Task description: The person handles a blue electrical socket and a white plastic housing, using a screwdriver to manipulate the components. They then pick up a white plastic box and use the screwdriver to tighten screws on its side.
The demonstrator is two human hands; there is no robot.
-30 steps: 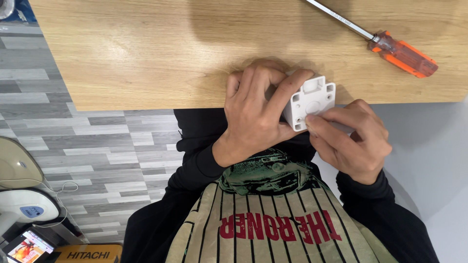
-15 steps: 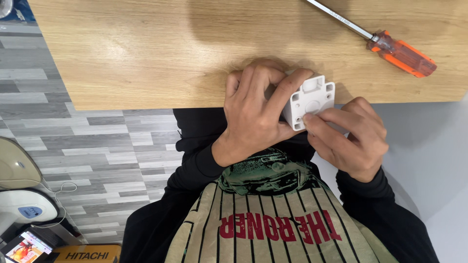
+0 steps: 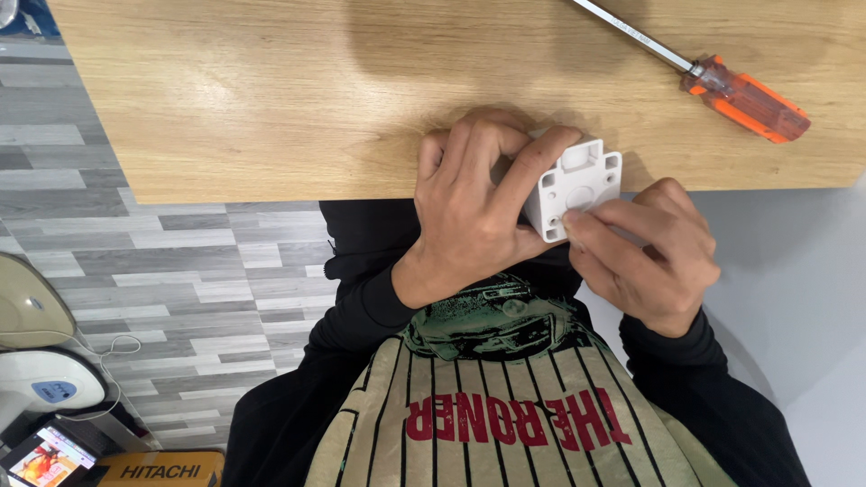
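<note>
My left hand (image 3: 474,207) grips a small white plastic block (image 3: 577,188) with a square recess, a round mark and small corner holes, held just over the near edge of the wooden table (image 3: 271,90). Fingers wrap its left side and top. My right hand (image 3: 645,252) pinches at the block's lower left corner with thumb and forefinger; whether something tiny sits between those fingertips is hidden.
An orange-handled screwdriver (image 3: 722,90) lies on the table at the far right, shaft pointing up-left. Grey plank floor lies below left, with a beige and white appliance (image 3: 36,352), a small colourful screen (image 3: 41,455) and a yellow box (image 3: 158,469).
</note>
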